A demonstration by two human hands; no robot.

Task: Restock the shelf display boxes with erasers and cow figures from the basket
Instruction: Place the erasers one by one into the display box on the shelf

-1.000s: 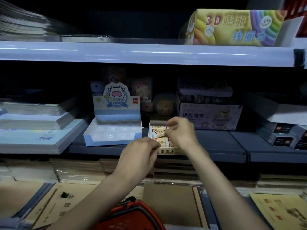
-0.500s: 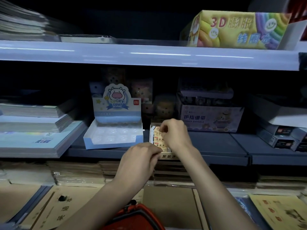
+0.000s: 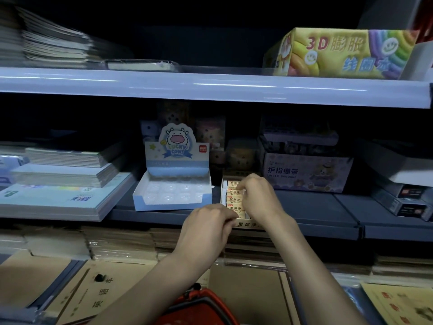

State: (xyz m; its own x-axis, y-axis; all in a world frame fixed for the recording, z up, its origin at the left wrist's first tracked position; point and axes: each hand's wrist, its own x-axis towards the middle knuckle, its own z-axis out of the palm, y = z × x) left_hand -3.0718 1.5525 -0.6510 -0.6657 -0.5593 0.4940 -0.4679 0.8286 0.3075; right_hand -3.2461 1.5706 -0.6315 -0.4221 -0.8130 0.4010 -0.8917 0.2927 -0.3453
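Observation:
The narrow eraser display box (image 3: pixel 243 224) stands on the middle shelf, with a row of cream-labelled erasers (image 3: pixel 233 200) lying in it. My right hand (image 3: pixel 260 199) is over the box, its fingertips bent down and pinched on an eraser in the row. At the box's front left corner my left hand (image 3: pixel 206 228) is curled closed; what is in its palm is hidden. To the left stands the blue-and-white "Lucky Cow" display box (image 3: pixel 172 204), whose moulded tray holds no figures. The red basket (image 3: pixel 201 308) hangs at the bottom edge under my left forearm.
A finger-bandage box (image 3: pixel 307 172) stands right of the eraser box, and stacked notebooks (image 3: pixel 63 184) lie to the left. The white upper shelf edge (image 3: pixel 210 86) juts out overhead and carries a colourful 3D box (image 3: pixel 339 52). Brown exercise books (image 3: pixel 105 289) fill the lower shelf.
My right hand brought an eraser down into the box and now rests low on the row. The left hand stayed curled at the box's front.

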